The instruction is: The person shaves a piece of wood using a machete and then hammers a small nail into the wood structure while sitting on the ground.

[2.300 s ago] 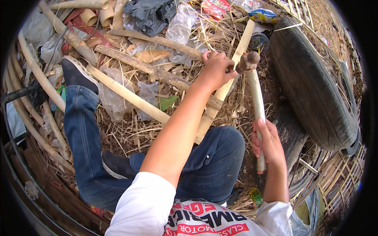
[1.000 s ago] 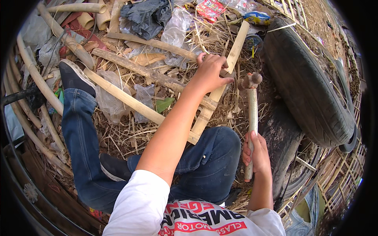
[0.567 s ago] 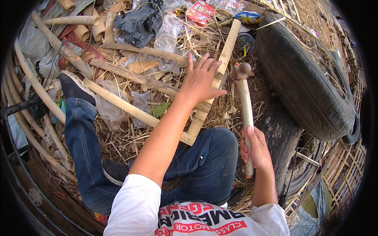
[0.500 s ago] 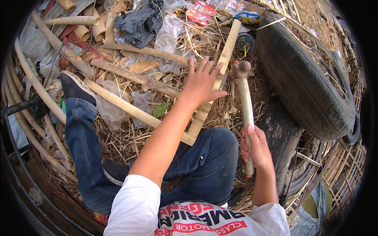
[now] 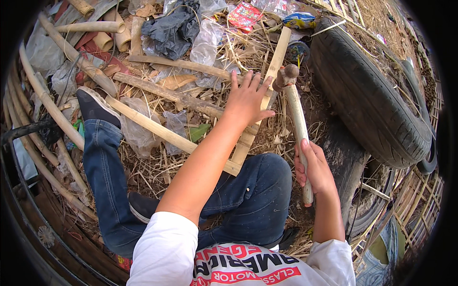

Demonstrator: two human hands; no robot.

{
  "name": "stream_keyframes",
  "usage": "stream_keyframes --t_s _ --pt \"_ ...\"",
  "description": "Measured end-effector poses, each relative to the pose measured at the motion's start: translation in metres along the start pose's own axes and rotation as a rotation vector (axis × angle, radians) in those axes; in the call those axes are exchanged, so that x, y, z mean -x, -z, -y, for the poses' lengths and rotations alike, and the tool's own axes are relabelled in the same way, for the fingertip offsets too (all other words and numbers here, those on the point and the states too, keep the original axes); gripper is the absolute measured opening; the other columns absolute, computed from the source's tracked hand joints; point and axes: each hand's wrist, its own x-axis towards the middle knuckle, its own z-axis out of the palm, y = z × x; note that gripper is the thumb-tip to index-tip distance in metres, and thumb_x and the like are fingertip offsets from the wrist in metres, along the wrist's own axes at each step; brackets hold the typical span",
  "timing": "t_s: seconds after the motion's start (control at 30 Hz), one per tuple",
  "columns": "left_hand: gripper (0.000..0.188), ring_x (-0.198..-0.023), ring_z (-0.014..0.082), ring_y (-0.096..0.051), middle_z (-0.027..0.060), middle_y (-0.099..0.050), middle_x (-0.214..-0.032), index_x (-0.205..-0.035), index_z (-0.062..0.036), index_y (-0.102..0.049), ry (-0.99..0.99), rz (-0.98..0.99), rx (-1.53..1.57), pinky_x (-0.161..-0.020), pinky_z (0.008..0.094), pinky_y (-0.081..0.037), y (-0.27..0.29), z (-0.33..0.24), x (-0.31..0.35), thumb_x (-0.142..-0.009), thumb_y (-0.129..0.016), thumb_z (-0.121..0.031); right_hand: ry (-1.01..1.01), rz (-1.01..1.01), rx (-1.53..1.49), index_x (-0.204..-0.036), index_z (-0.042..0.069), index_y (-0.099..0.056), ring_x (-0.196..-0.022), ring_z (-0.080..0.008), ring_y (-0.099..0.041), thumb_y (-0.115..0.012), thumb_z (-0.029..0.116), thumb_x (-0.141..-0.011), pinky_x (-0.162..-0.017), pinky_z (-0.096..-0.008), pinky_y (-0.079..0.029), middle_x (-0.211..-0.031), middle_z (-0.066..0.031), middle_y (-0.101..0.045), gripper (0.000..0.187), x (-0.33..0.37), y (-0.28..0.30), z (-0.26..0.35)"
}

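Observation:
My left hand (image 5: 245, 99) lies with spread fingers over a flat bamboo slat (image 5: 279, 50). Crosspieces of split bamboo join this slat: a curved strip (image 5: 157, 128) at its near end, and a rounder pole (image 5: 164, 91) and another strip (image 5: 186, 64) farther up. The palm hides some of these joints. In my right hand (image 5: 315, 169) is a hammer (image 5: 299, 117), gripped low on its pale handle. Its rusty, round-knobbed head is raised just right of my left fingers, close to the slat's edge.
A worn tyre (image 5: 367, 90) leans on the right beside a dark log (image 5: 341, 167). Bamboo poles (image 5: 52, 107) are heaped at the left near my shoe (image 5: 98, 107). A black plastic bag (image 5: 174, 28) and wrappers litter the straw-covered ground. A metal frame (image 5: 24, 178) stands at far left.
The hammer head has tilted left, toward the slat and my left hand. My left hand keeps its place on the bamboo, while the whole view has shifted slightly.

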Motion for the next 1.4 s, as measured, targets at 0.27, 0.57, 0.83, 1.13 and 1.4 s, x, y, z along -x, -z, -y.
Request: stream_keyframes --t_s 0.27,0.57,0.83,1.13,1.4 --pt "0.084 -0.143 0.0313 -0.023 0.0139 -0.034 -0.151 -0.139 -0.0058 -0.046 0.004 0.061 0.0 -0.114 0.0629 -0.009 0.006 -0.001 -0.001 -0.08 -0.06 -0.065 -0.022 0.026 -0.014 -0.088 0.006 -0.047 -0.041 -0.0088 -0.039 -0.042 0.045 -0.101 -0.038 -0.0255 -0.035 -0.058 0.0003 -0.042 0.041 -0.003 0.0 0.014" --pt "0.082 -0.143 0.0313 -0.024 0.0151 -0.035 -0.15 -0.138 -0.0063 -0.048 -0.008 0.043 -0.013 -0.113 0.0642 -0.009 0.003 0.0 0.0 -0.081 -0.059 -0.064 -0.04 0.024 0.033 -0.089 0.006 -0.047 -0.04 -0.0085 -0.039 -0.042 0.045 -0.101 -0.037 -0.0254 -0.034 -0.058 0.0003 -0.041 0.041 -0.002 0.001 0.022" --pt "0.083 -0.143 0.0325 -0.025 0.0158 -0.037 -0.149 -0.139 -0.0089 -0.047 -0.023 -0.035 0.013 -0.112 0.066 -0.008 -0.004 0.003 0.0 -0.079 -0.059 -0.065 -0.006 0.076 -0.006 -0.089 0.006 -0.047 -0.04 -0.008 -0.039 -0.042 0.046 -0.101 -0.036 -0.0245 -0.033 -0.058 0.0001 -0.041 0.042 -0.003 0.0 0.026" --pt "0.083 -0.141 0.0341 -0.028 0.0172 -0.04 -0.145 -0.139 -0.0107 -0.047 -0.015 0.016 -0.017 -0.111 0.0677 -0.01 -0.003 0.003 -0.002 -0.079 -0.059 -0.066 0.008 0.066 0.112 -0.088 0.006 -0.047 -0.04 -0.0081 -0.04 -0.042 0.044 -0.102 -0.037 -0.0245 -0.035 -0.058 0.0002 -0.042 0.041 -0.01 -0.006 0.019" --pt "0.085 -0.141 0.033 -0.027 0.0163 -0.037 -0.148 -0.143 -0.0141 -0.043 -0.011 0.018 -0.033 -0.111 0.069 -0.009 -0.004 0.002 -0.001 -0.079 -0.058 -0.068 0.001 0.048 0.068 -0.088 0.006 -0.047 -0.04 -0.0078 -0.038 -0.043 0.043 -0.101 -0.036 -0.0242 -0.034 -0.057 0.0008 -0.041 0.039 -0.007 -0.005 0.015"
